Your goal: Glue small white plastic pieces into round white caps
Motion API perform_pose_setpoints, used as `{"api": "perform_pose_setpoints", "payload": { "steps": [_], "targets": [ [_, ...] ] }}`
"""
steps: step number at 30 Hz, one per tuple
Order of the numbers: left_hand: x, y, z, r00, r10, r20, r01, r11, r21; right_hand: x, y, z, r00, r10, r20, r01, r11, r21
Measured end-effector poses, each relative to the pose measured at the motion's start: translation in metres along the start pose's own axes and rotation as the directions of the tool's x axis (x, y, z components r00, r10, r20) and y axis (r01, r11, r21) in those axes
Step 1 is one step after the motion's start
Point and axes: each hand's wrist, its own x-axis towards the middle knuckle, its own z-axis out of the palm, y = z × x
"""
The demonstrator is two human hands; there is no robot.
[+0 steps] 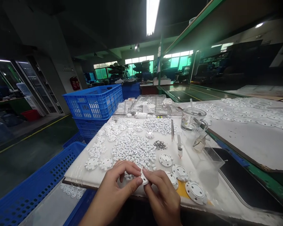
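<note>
Between my two hands, at the front edge of the table, is a round white plastic disc (144, 180) with small dark holes. My left hand (120, 180) pinches its left side with thumb and fingers. My right hand (161, 191) grips its right side, and the fingers cover much of it. Just beyond lies a big heap of small white plastic pieces (133, 149). Right of my hands are several similar discs, one white disc (180, 172) among them. A little pile of small dark metal bits (160, 144) sits behind them.
Tweezers (172, 130), a syringe (179, 147), a glass mug (191, 121) and a small glass jar (200, 143) stand or lie to the right. A dark flat panel (247, 179) is at far right. Blue crates (94, 102) are stacked on the left.
</note>
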Motion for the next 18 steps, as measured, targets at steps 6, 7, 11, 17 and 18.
{"api": "perform_pose_setpoints", "payload": {
  "steps": [6, 7, 11, 17, 18],
  "targets": [
    [-0.004, -0.008, -0.003, 0.967, 0.25, 0.053, -0.256, 0.939, 0.228, 0.004, -0.004, -0.003, 0.998, 0.061, -0.029, -0.06, 0.997, 0.054],
    [-0.005, -0.009, -0.003, 0.954, 0.292, 0.072, -0.3, 0.922, 0.245, 0.006, -0.004, -0.004, 0.996, 0.077, -0.033, -0.075, 0.996, 0.057],
    [-0.006, -0.013, -0.001, 0.893, 0.434, 0.12, -0.45, 0.843, 0.295, 0.013, -0.005, -0.004, 0.992, 0.122, -0.028, -0.12, 0.991, 0.066],
    [-0.009, -0.017, 0.008, 0.859, 0.505, 0.081, -0.506, 0.819, 0.269, 0.002, -0.016, -0.021, 0.995, 0.098, -0.023, -0.099, 0.991, -0.088],
    [-0.01, -0.019, 0.013, 0.872, 0.488, 0.04, -0.484, 0.845, 0.229, -0.002, -0.018, -0.03, 0.994, 0.078, -0.074, -0.088, 0.987, -0.134]
  ]
}}
